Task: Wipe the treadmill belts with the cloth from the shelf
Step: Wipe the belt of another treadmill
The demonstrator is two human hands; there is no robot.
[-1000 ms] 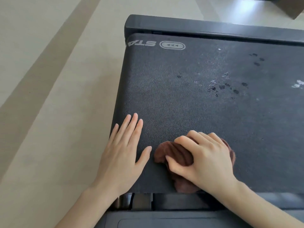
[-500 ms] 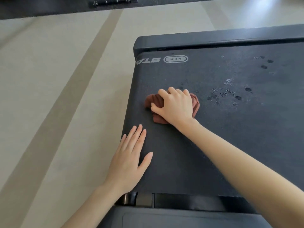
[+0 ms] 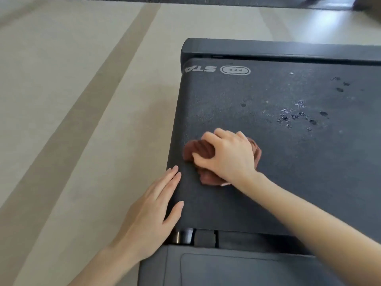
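Since 0.5 s ago the right hand point(image 3: 226, 156) has drawn the crumpled brown cloth point(image 3: 198, 148) back along the treadmill belt point(image 3: 299, 172), nearer the left hand point(image 3: 152, 211), which lies flat, fingers point(image 3: 171, 180) straight, on the belt's left edge. Right fingers clench the cloth against pebbled black rubber. Upside-down white letters point(image 3: 206, 69) "STA" adjoin an oval logo point(image 3: 235, 70); dark spots point(image 3: 292, 116) lie rightward.

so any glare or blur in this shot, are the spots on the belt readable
Head view: bright glare on the floor at top right. In the same head view the spots on the belt glint but read clearly, the right hand on the cloth looks slightly soft, and shadows are faint.
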